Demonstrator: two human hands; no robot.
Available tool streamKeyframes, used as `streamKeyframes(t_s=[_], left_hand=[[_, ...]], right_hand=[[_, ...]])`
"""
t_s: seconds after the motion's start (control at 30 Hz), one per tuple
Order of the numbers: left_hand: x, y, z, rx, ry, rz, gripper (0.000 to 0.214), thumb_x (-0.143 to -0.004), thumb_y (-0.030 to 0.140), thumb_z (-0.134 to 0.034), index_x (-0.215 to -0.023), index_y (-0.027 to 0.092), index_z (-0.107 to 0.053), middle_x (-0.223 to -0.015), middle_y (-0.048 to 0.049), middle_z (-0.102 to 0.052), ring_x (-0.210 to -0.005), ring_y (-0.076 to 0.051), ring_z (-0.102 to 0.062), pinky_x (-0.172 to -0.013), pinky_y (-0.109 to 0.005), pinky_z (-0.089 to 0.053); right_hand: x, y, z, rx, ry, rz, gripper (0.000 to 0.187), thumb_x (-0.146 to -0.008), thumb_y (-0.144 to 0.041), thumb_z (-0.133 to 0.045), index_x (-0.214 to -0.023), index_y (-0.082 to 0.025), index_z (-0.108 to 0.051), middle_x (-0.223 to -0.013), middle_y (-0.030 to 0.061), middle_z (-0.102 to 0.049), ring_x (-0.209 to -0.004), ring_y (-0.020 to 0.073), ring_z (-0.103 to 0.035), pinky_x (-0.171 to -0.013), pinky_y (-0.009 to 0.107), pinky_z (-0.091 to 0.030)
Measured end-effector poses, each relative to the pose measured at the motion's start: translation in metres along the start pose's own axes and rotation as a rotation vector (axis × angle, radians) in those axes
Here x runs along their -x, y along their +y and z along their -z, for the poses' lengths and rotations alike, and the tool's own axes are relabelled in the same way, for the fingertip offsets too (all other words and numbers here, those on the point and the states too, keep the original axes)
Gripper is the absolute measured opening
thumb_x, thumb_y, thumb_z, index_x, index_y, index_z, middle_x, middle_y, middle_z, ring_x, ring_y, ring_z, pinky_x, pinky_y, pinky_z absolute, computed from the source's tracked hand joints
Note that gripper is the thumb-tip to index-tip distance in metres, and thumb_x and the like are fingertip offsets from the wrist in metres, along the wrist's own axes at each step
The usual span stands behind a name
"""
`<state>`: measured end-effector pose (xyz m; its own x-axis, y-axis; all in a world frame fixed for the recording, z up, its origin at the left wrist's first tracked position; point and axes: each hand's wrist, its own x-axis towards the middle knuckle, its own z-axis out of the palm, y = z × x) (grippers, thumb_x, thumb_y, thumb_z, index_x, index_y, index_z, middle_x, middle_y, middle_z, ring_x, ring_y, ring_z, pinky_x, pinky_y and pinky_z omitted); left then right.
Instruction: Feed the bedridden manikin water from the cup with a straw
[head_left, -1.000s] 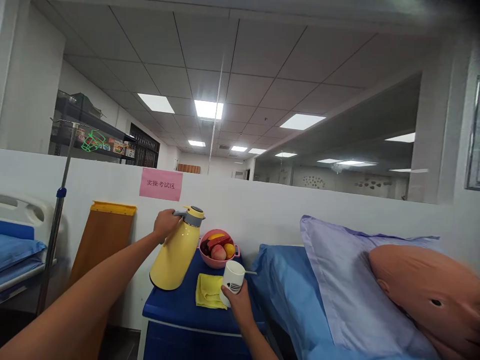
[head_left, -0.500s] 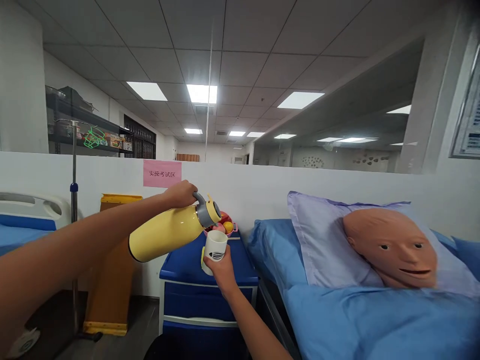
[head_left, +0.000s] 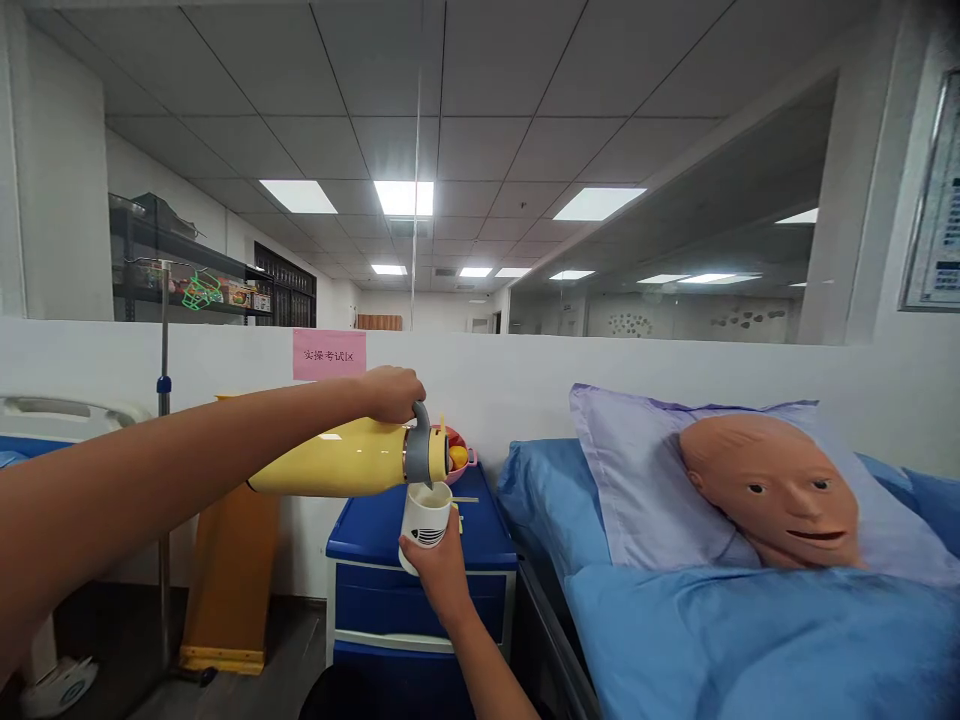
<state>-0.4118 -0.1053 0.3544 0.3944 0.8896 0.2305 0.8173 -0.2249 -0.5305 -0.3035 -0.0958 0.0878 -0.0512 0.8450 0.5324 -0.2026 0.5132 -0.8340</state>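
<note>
My left hand (head_left: 391, 394) is closed around the grey handle of a yellow thermos jug (head_left: 337, 462), which lies nearly level in the air. Its spout rests over or just above the rim of a white mug (head_left: 427, 515) with a dark striped print. I cannot make out any liquid at the spout. The mug, tilted a little, is gripped by my right hand (head_left: 439, 565), with the thumb across its lower side. Both are held above a blue bedside cabinet (head_left: 480, 530). Part of the jug's body is hidden behind my left forearm.
A pink basket of fruit (head_left: 459, 460) stands at the back of the cabinet. On the right, a manikin head (head_left: 772, 490) lies on a lilac pillow (head_left: 622, 480) over a bed with blue covers (head_left: 720, 640). An IV pole (head_left: 164, 450) and an orange-brown board (head_left: 229, 590) are at left.
My left hand has moved right and tipped the jug further, from slanting upward to nearly level, its spout now at the mug. The mug has dropped slightly. The view has shifted a little.
</note>
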Motion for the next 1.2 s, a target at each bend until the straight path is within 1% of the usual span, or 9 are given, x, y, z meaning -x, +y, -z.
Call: streamKeyframes(t_s=[0.07,0.13,0.3,0.47,0.67,0.73,0.83,1.03,1.2], left_hand=[[0.0,0.004,0.002,-0.031,-0.019,-0.032,0.026,-0.074,0.032,-0.05,-0.084,0.02,-0.07,-0.086,-0.0135,-0.068,-0.076,-0.026,-0.063,-0.06,-0.034,-0.044],[0.0,0.006,0.004,-0.043,-0.039,-0.043,0.026,-0.074,0.031,-0.05,-0.085,0.02,-0.071,-0.087,-0.0137,-0.068,-0.078,-0.027,-0.063,-0.062,-0.035,-0.045],[0.004,0.01,0.014,-0.033,-0.048,-0.044,0.026,-0.073,0.031,-0.051,-0.085,0.02,-0.071,-0.088,-0.0133,-0.069,-0.078,-0.026,-0.064,-0.062,-0.035,-0.046],[0.008,0.018,0.021,-0.052,-0.052,-0.093,0.025,-0.072,0.03,-0.053,-0.085,0.02,-0.072,-0.089,-0.0137,-0.069,-0.081,-0.026,-0.064,-0.065,-0.035,-0.046],[0.013,0.029,0.019,-0.056,-0.063,-0.149,0.026,-0.074,0.029,-0.052,-0.086,0.02,-0.073,-0.089,-0.0157,-0.07,-0.08,-0.028,-0.064,-0.065,-0.037,-0.046],[0.016,0.033,0.018,-0.056,-0.075,-0.161,0.027,-0.075,0.031,-0.052,-0.087,0.02,-0.073,-0.089,-0.0158,-0.07,-0.079,-0.028,-0.064,-0.065,-0.037,-0.046],[0.02,0.038,0.018,-0.063,-0.093,-0.176,0.027,-0.075,0.034,-0.053,-0.087,0.02,-0.072,-0.087,-0.0149,-0.07,-0.075,-0.026,-0.064,-0.061,-0.034,-0.045],[0.021,0.044,0.02,-0.072,-0.083,-0.213,0.034,-0.078,0.043,-0.05,-0.085,0.019,-0.073,-0.084,-0.0157,-0.07,-0.071,-0.026,-0.063,-0.057,-0.035,-0.044],[0.021,0.047,0.022,-0.067,-0.08,-0.228,0.03,-0.076,0.038,-0.052,-0.085,0.019,-0.073,-0.083,-0.0153,-0.07,-0.07,-0.025,-0.063,-0.057,-0.034,-0.043]], right_hand=[[0.005,-0.003,-0.002,-0.008,-0.021,-0.004,0.052,-0.059,-0.017,-0.07,-0.104,-0.022,-0.045,-0.086,-0.0017,-0.064,-0.075,0.0167,-0.061,-0.072,0.029,-0.049],[0.01,-0.006,-0.003,-0.006,-0.027,-0.007,0.049,-0.06,-0.017,-0.07,-0.103,-0.022,-0.045,-0.086,-0.0019,-0.063,-0.075,0.0163,-0.061,-0.072,0.029,-0.048],[0.016,-0.016,-0.004,-0.022,-0.004,0.015,0.048,-0.06,-0.018,-0.071,-0.102,-0.022,-0.046,-0.086,-0.0019,-0.063,-0.076,0.0162,-0.06,-0.073,0.029,-0.048],[0.024,-0.018,-0.005,-0.025,0.013,0.019,0.046,-0.061,-0.019,-0.07,-0.1,-0.022,-0.048,-0.086,-0.0016,-0.063,-0.076,0.0168,-0.061,-0.072,0.029,-0.049],[0.042,-0.011,-0.012,-0.085,0.081,-0.042,0.048,-0.06,-0.021,-0.07,-0.102,-0.022,-0.047,-0.083,-0.0014,-0.065,-0.072,0.0165,-0.061,-0.07,0.028,-0.049],[0.049,-0.011,-0.013,-0.101,0.099,-0.06,0.05,-0.06,-0.022,-0.07,-0.104,-0.022,-0.047,-0.085,-0.0006,-0.065,-0.074,0.0173,-0.062,-0.07,0.028,-0.049],[0.056,-0.011,-0.013,-0.103,0.102,-0.066,0.046,-0.061,-0.023,-0.07,-0.102,-0.022,-0.048,-0.084,-0.0009,-0.066,-0.074,0.0174,-0.062,-0.068,0.028,-0.048],[0.062,-0.011,-0.013,-0.109,0.136,-0.073,0.047,-0.06,-0.025,-0.071,-0.1,-0.023,-0.047,-0.078,-0.0021,-0.065,-0.068,0.0164,-0.061,-0.065,0.027,-0.049],[0.063,-0.014,-0.014,-0.084,0.157,-0.075,0.046,-0.059,-0.025,-0.073,-0.096,-0.023,-0.047,-0.078,-0.0023,-0.065,-0.068,0.016,-0.061,-0.065,0.026,-0.049]])
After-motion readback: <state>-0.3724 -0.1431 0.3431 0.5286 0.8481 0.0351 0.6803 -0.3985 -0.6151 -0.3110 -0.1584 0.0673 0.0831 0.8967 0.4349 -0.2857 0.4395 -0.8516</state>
